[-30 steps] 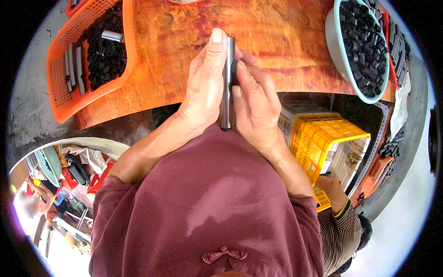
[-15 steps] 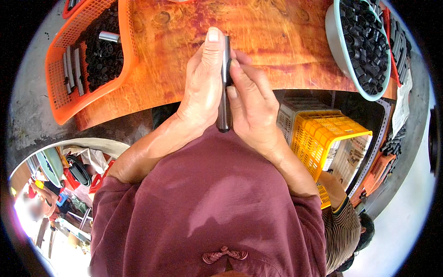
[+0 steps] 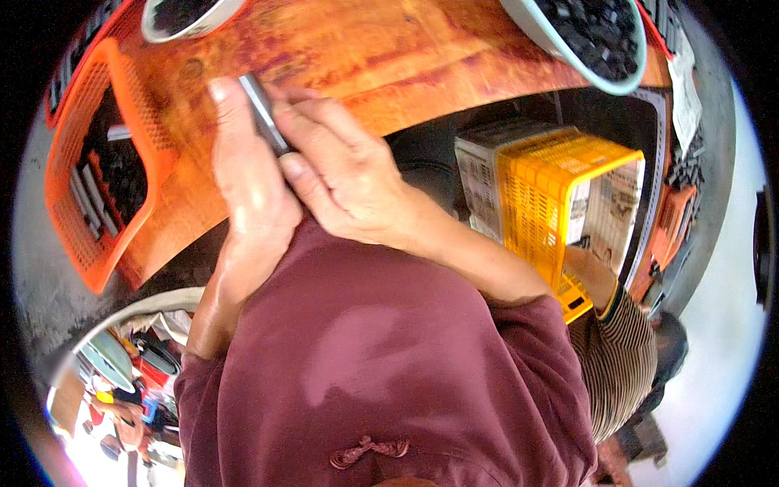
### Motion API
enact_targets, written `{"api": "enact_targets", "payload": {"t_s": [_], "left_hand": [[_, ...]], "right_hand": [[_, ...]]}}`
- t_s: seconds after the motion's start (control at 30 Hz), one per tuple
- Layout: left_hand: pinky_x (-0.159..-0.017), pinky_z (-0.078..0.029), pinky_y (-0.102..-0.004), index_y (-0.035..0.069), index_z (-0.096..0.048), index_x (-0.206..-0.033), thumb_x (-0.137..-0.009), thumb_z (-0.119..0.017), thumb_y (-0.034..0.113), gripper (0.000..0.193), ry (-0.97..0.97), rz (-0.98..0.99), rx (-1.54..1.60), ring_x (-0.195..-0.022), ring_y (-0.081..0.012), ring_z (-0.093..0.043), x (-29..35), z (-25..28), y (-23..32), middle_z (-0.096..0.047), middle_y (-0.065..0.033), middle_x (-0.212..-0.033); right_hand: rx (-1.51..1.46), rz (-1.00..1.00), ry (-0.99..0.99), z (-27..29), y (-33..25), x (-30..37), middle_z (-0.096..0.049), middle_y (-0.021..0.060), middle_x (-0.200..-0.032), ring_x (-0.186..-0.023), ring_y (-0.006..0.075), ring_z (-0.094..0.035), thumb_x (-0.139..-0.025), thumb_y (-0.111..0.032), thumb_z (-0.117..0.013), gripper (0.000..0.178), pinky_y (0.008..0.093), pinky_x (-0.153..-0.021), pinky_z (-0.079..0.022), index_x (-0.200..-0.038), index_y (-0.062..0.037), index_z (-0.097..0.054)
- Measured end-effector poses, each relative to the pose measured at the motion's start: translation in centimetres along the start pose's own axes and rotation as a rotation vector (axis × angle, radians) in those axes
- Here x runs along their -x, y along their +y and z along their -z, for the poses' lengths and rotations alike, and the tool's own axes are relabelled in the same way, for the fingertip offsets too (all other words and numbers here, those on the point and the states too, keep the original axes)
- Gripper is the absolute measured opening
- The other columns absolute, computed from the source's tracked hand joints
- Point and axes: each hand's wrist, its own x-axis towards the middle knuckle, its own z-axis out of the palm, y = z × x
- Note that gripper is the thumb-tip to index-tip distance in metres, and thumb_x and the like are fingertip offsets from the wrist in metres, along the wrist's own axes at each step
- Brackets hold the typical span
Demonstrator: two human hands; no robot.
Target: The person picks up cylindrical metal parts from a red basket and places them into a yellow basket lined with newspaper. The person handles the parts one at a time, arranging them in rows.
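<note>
A slim metallic tube (image 3: 261,109), silvery with a dark lower part, slants between my two hands in front of my chest. My left hand (image 3: 251,174) is upright, thumb stretched up beside the tube and palm against it; its fingers are mostly hidden behind the tube and my other hand. From the right, my right hand (image 3: 345,166) closes its fingers and thumb on the tube's dark part. The lower end of the tube is covered by the hands. Beneath them lie the table (image 3: 422,69) and its front edge.
At left an orange basket (image 3: 154,174) holds black pieces and several grey tubes (image 3: 88,199). A white bowl (image 3: 213,23) and a pale blue basin (image 3: 535,32) of black parts stand farther back. A yellow crate (image 3: 531,187) is at right, near another person's striped sleeve (image 3: 625,365).
Both hands and the tube have shifted left in the picture, and the tube has gone from nearly upright to slanting. The surroundings have shifted too, bringing the white bowl into view.
</note>
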Motion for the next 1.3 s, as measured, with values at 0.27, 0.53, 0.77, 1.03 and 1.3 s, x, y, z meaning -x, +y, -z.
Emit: {"api": "enact_targets", "payload": {"t_s": [0.27, 0.53, 0.77, 1.03, 1.3], "left_hand": [[-0.092, -0.043, -0.0330, 0.003, -0.051, -0.101, -0.102, -0.017, 0.046, 0.055, -0.125, -0.010, -0.170, -0.098, -0.0211, -0.055, 0.2, 0.2, 0.1, -0.059, -0.0140, -0.104], [-0.091, -0.045, -0.0353, 0.004, -0.052, -0.106, -0.101, -0.022, 0.046, 0.051, -0.076, 0.074, -0.063, -0.099, -0.0216, -0.056, 0.2, -1.3, 0.2, -0.059, -0.0126, -0.106], [-0.079, -0.048, -0.0301, 0.005, -0.053, -0.104, -0.102, -0.033, 0.042, 0.042, -0.277, -0.028, -0.154, -0.087, -0.0164, -0.059, -0.4, -1.3, -1.7, -0.062, -0.0087, -0.095], [-0.051, -0.037, -0.0191, 0.004, -0.058, -0.104, -0.100, -0.045, 0.035, 0.034, -0.517, 0.069, -0.679, -0.057, -0.0053, -0.044, -1.3, -0.1, -1.7, -0.052, 0.0014, -0.071], [-0.050, -0.040, -0.0201, 0.001, -0.047, -0.122, -0.096, -0.054, 0.025, 0.036, -0.519, 0.038, -0.614, -0.058, -0.0066, -0.048, -1.1, -1.6, -4.7, -0.054, -0.0030, -0.083]], "right_hand": [[-0.158, -0.112, 0.014, 0.6, -0.3, 1.0, -0.050, 0.0238, -0.114, -0.111, 0.0406, -0.052, -0.080, -0.008, -0.064, 0.049, 0.0401, -0.093, -0.047, -0.122, 0.0106, -0.048], [-0.301, -0.153, 0.101, 1.6, -0.1, 1.5, -0.049, 0.0234, -0.118, -0.113, 0.0384, -0.052, -0.073, -0.001, -0.069, 0.062, 0.0381, -0.093, -0.046, -0.129, 0.0081, -0.045], [-0.280, -0.205, 0.228, 1.2, 1.0, 2.8, -0.050, 0.0199, -0.122, -0.111, 0.0307, -0.053, -0.077, 0.001, -0.064, 0.058, 0.0353, -0.092, -0.046, -0.132, 0.0044, -0.045], [-0.712, -0.763, 0.175, 4.8, 0.7, 5.7, -0.050, 0.0090, -0.107, -0.091, 0.0149, -0.056, -0.085, 0.003, -0.055, 0.046, 0.0247, -0.076, -0.049, -0.131, 0.0048, -0.047], [-0.904, -1.050, 0.155, 6.7, 0.7, 7.7, -0.054, 0.0048, -0.103, -0.075, 0.0084, -0.055, -0.091, -0.004, -0.047, 0.043, 0.0209, -0.056, -0.048, -0.134, 0.0002, -0.047]]}}
